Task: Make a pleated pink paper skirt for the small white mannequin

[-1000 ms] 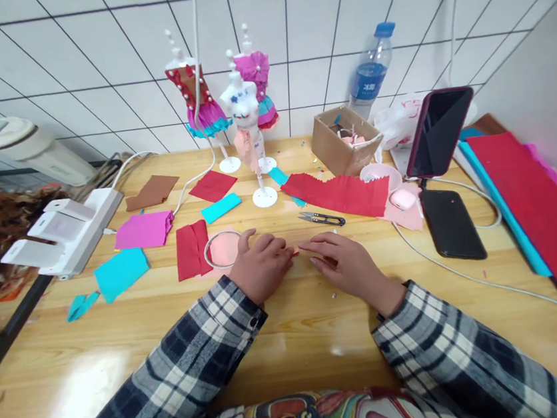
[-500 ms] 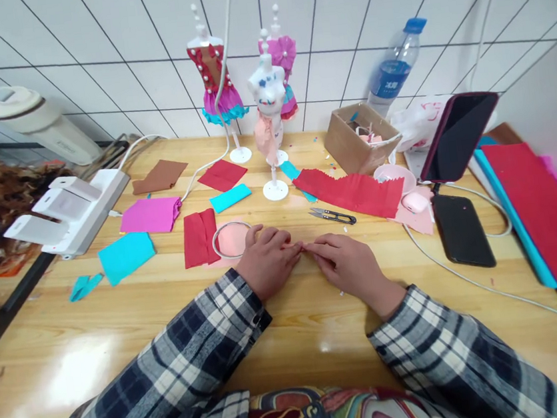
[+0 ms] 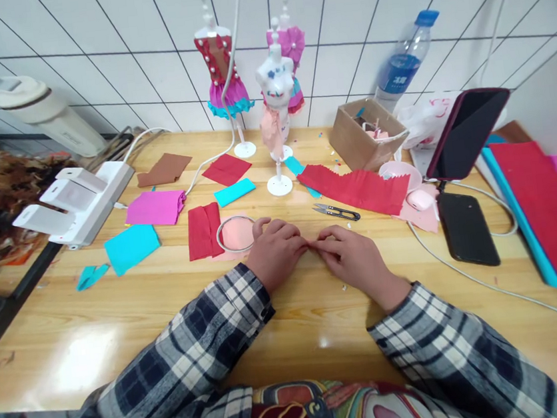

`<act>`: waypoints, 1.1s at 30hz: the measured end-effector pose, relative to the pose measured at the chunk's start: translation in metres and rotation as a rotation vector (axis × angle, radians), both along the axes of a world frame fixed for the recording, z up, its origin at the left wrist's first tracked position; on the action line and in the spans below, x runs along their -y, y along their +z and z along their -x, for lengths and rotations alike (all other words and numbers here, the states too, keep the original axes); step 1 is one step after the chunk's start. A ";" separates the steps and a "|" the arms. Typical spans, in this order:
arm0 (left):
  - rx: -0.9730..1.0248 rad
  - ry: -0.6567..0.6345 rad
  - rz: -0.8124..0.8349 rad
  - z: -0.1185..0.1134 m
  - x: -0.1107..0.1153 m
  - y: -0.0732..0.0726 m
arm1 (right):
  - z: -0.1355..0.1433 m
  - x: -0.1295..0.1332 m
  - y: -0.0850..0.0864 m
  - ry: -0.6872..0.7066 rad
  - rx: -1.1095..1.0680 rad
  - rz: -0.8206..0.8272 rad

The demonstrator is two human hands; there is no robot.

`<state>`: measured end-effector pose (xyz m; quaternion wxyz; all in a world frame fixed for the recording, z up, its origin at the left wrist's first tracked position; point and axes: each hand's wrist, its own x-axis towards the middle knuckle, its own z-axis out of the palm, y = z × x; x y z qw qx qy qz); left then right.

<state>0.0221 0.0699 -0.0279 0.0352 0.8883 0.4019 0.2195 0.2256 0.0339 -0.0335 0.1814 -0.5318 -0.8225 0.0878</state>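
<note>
My left hand [image 3: 277, 251] and my right hand [image 3: 353, 258] meet fingertip to fingertip low over the table, both closed in a pinch. Whatever lies between the fingertips is too small and covered to make out. Just left of my left hand, a silver ring [image 3: 220, 237] rests on a pink paper piece [image 3: 237, 232], beside a folded red piece [image 3: 204, 232]. Black thread snips [image 3: 336, 212] lie beyond my right hand, in front of a long red strip with a jagged edge [image 3: 356, 186].
Small white mannequins stand behind, the nearest [image 3: 280, 184] with pink material on it. A cardboard box [image 3: 358, 139], a water bottle [image 3: 400, 67] and a black phone [image 3: 469, 230] are to the right. Turquoise [image 3: 133, 249] and magenta [image 3: 154, 208] pieces and a power strip [image 3: 101, 202] lie left.
The view has shifted slightly, so everything sits a little further right and higher. My hands keep the same pinched pose, fingertips together.
</note>
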 end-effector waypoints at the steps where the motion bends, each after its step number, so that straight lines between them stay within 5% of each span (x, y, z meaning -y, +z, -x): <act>1: -0.003 -0.004 0.011 -0.001 -0.001 0.000 | -0.001 0.000 -0.001 0.000 -0.012 -0.001; 16: -0.051 -0.013 0.032 -0.004 -0.003 0.000 | 0.004 0.001 0.003 -0.111 -0.239 0.075; 27: 0.003 -0.010 0.054 -0.003 -0.003 0.002 | -0.001 -0.009 0.005 -0.280 -0.738 0.435; 33: 0.010 -0.007 0.102 -0.002 -0.004 0.003 | 0.002 -0.008 0.004 -0.187 -0.688 0.359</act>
